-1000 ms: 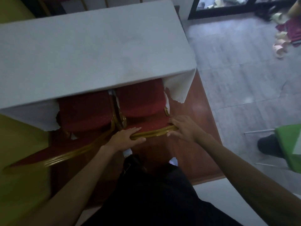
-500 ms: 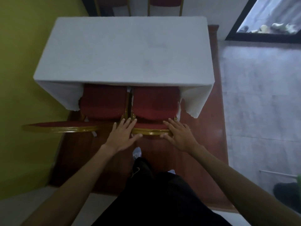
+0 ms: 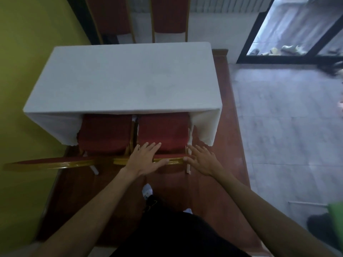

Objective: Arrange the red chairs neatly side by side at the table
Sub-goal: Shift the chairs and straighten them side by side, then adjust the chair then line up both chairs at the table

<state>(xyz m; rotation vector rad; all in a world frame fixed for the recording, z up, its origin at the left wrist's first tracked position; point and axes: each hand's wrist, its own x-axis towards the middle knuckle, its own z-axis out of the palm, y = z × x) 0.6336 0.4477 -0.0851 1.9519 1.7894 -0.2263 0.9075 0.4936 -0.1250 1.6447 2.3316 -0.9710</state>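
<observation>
Left hand (image 3: 143,160): it is lying flat across the gold top rail (image 3: 174,160) of the right red chair (image 3: 163,134), fingers straight and spread, gripping nothing.
Right hand (image 3: 203,160): it is sitting just right of the left one, fingers splayed and relaxed, thumb tip meeting the rail's end; nothing is being held.
Step in hand: to my eye the person is finishing the push-in, palms pressing the chair back toward the table rather than lifting it.
Next move: I am guessing it is calling for only a small squaring nudge, since the 2 seats are already sitting side by side.
Rail: it is showing as a glossy, gently curved gold strip, looking smooth under the palm.
Right red chair: its padded seat is lying just ahead of the left fingertips, dull red fabric, tucked partly under the cloth.
Left red chair (image 3: 105,134): it is standing just left of the left hand, the 2 frames almost touching.
Table (image 3: 120,80): it is stretching beyond both hands, rectangular, wearing a plain white cloth that is hanging in soft flaps on either side of the seats.
Far red chairs (image 3: 109,15): 2 more are standing well beyond the hands, past the table's far edge, with tall backs and gold frames.
</observation>
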